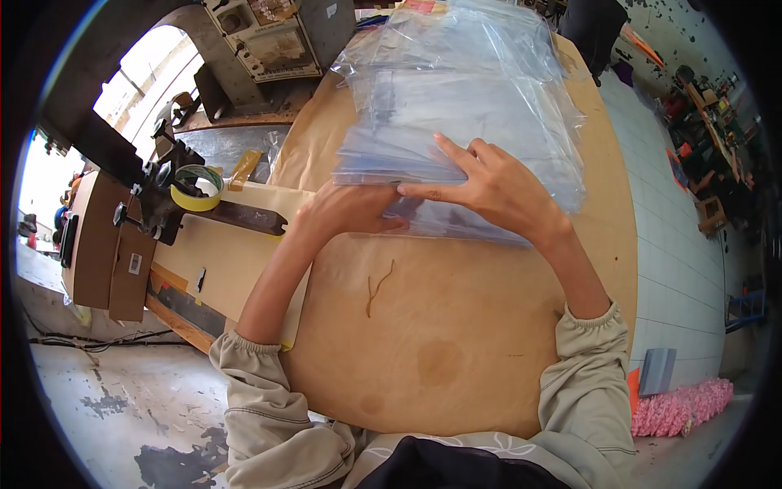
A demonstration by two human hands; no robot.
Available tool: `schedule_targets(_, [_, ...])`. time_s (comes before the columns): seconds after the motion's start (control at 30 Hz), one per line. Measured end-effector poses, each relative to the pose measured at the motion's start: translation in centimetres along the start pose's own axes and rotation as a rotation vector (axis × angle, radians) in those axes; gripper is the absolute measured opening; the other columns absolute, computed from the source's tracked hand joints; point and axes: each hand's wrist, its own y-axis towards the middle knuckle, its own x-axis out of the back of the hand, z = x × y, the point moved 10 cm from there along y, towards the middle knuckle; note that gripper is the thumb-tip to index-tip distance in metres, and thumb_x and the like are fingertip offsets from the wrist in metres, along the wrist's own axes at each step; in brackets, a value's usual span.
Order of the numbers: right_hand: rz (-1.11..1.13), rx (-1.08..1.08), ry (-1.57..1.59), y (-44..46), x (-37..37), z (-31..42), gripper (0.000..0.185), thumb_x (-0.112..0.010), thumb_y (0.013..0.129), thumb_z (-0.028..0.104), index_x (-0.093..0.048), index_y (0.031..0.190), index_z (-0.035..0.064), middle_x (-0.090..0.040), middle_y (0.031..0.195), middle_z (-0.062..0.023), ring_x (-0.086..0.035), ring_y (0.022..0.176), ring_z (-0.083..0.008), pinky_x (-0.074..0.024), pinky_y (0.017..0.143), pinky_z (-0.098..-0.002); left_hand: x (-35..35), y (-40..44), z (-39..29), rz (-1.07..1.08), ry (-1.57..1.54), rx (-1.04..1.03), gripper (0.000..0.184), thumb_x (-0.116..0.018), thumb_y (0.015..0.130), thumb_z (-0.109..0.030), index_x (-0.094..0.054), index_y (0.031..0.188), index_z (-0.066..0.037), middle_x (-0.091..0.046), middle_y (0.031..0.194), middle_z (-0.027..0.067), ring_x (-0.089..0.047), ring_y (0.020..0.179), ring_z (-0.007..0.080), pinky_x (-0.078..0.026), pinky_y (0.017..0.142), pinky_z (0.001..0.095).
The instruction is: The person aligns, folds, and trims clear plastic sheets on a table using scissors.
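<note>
Clear plastic sheets (456, 106) lie in a layered stack on the brown paper-covered table (456, 326). At the stack's near left edge, my left hand (354, 208) is closed on the plastic, its fingers partly hidden under the upper sheets and its thumb below them. My right hand (497, 183) rests over the near part of the stack with its fingers spread, the thumb pointing left to the left hand's knuckles. A thin brown string (376, 289) lies on the table below my left hand.
To the left, a dark metal machine arm (244, 216) carries a yellow tape roll (196, 188). Cardboard boxes (102, 244) stand at the far left. At the back right is a person in dark clothing (590, 33). A pink fluffy item (683, 409) lies on the floor at right.
</note>
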Motion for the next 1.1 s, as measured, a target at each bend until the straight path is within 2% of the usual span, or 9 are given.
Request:
schedule_targets(0.13, [0.069,0.001,0.012,0.0,0.6,0.2,0.055,-0.051,0.078,0.008,-0.054,0.121,0.0417,-0.052,0.125,-0.0108,-0.052,0.075,-0.0198,-0.0477,0.068,-0.0275,-0.4,0.3,-0.3,0.178,0.162,0.122,0.03,-0.059,0.081,-0.024,-0.061,0.109,-0.015,-0.065,0.079,0.0113,-0.062,0.068,0.029,-0.049,0.062,0.0393])
schedule_targets(0.23, [0.125,0.009,0.06,-0.8,-1.1,-0.4,0.03,-0.057,0.081,0.027,-0.064,0.109,0.0234,-0.053,0.123,-0.0091,-0.055,0.083,-0.0213,-0.048,0.069,-0.0307,2.6,-0.1,-1.8,-0.264,-0.03,-0.185,0.02,-0.056,0.076,-0.014,-0.065,0.093,-0.008,-0.061,0.064,0.0144,-0.06,0.057,0.0309,-0.047,0.053,0.0414])
schedule_targets(0.33, [0.13,-0.052,0.178,-0.6,-0.5,-0.4,0.035,-0.064,0.076,0.039,-0.066,0.096,0.0102,-0.054,0.122,-0.0059,-0.054,0.088,-0.0209,-0.0473,0.072,-0.0332,2.3,0.0,-1.1,-0.182,0.002,-0.074,0.018,-0.056,0.076,-0.013,-0.065,0.091,-0.007,-0.061,0.065,0.0155,-0.06,0.059,0.0304,-0.047,0.054,0.0406])
schedule_targets(0.53, [0.186,-0.045,0.14,-0.6,-0.8,-0.3,0.037,-0.069,0.072,0.04,-0.062,0.092,0.0094,-0.055,0.112,-0.0045,-0.054,0.091,-0.0211,-0.0474,0.073,-0.0337,3.0,-0.1,-0.9,-0.332,0.053,-0.137,0.012,-0.056,0.078,-0.008,-0.063,0.088,-0.006,-0.063,0.07,0.0141,-0.061,0.061,0.0286,-0.047,0.053,0.0362])
schedule_targets(0.73, [0.018,-0.225,-0.114,-0.2,-0.8,-0.5,0.024,-0.061,0.076,0.018,-0.057,0.097,0.0098,-0.056,0.097,-0.0079,-0.058,0.082,-0.0213,-0.0506,0.066,-0.0316,6.7,-2.1,-2.2,-0.768,0.163,-0.203,0.011,-0.061,0.075,-0.01,-0.058,0.086,-0.01,-0.064,0.079,0.0055,-0.063,0.069,0.0231,-0.049,0.059,0.0314])
schedule_targets(0.83, [0.046,-0.306,0.073,-0.5,0.2,-3.0,0.028,-0.055,0.076,0.007,-0.057,0.103,0.0134,-0.057,0.103,-0.0115,-0.061,0.074,-0.0216,-0.0518,0.059,-0.0307,8.5,-4.8,-3.7,-1.125,0.288,-0.396,0.018,-0.067,0.073,-0.015,-0.057,0.088,-0.01,-0.063,0.089,0.0031,-0.063,0.083,0.0215,-0.049,0.069,0.0321])
schedule_targets(0.93, [-0.022,-0.4,0.035,-0.9,1.9,-5.9,0.042,-0.053,0.076,0.003,-0.056,0.113,0.0202,-0.056,0.111,-0.0141,-0.062,0.071,-0.022,-0.0527,0.057,-0.0301,7.0,-3.4,-4.5,-0.754,0.295,-0.394,0.028,-0.071,0.071,-0.022,-0.06,0.094,-0.01,-0.06,0.104,0.0042,-0.058,0.099,0.0223,-0.049,0.078,0.0347])
schedule_targets(1.03, [-0.01,-0.404,0.132,-0.4,3.8,-6.8,0.059,-0.048,0.072,-0.008,-0.058,0.117,0.0284,-0.054,0.123,-0.0115,-0.063,0.069,-0.0238,-0.0525,0.058,-0.0302,2.8,-0.2,-1.8,-0.361,0.126,-0.196,0.048,-0.074,0.066,-0.036,-0.061,0.105,-0.011,-0.059,0.113,0.0064,-0.056,0.104,0.0255,-0.046,0.086,0.0382])
schedule_targets(1.1, [0.045,-0.284,0.134,-0.7,3.0,-6.0,0.053,-0.049,0.073,-0.007,-0.061,0.114,0.0252,-0.054,0.123,-0.0118,-0.063,0.073,-0.0234,-0.0522,0.061,-0.0307,0.4,0.3,-0.1,-0.16,0.004,-0.113,0.055,-0.071,0.068,-0.038,-0.058,0.115,-0.014,-0.057,0.118,0.0081,-0.056,0.105,0.0263,-0.047,0.085,0.0375])
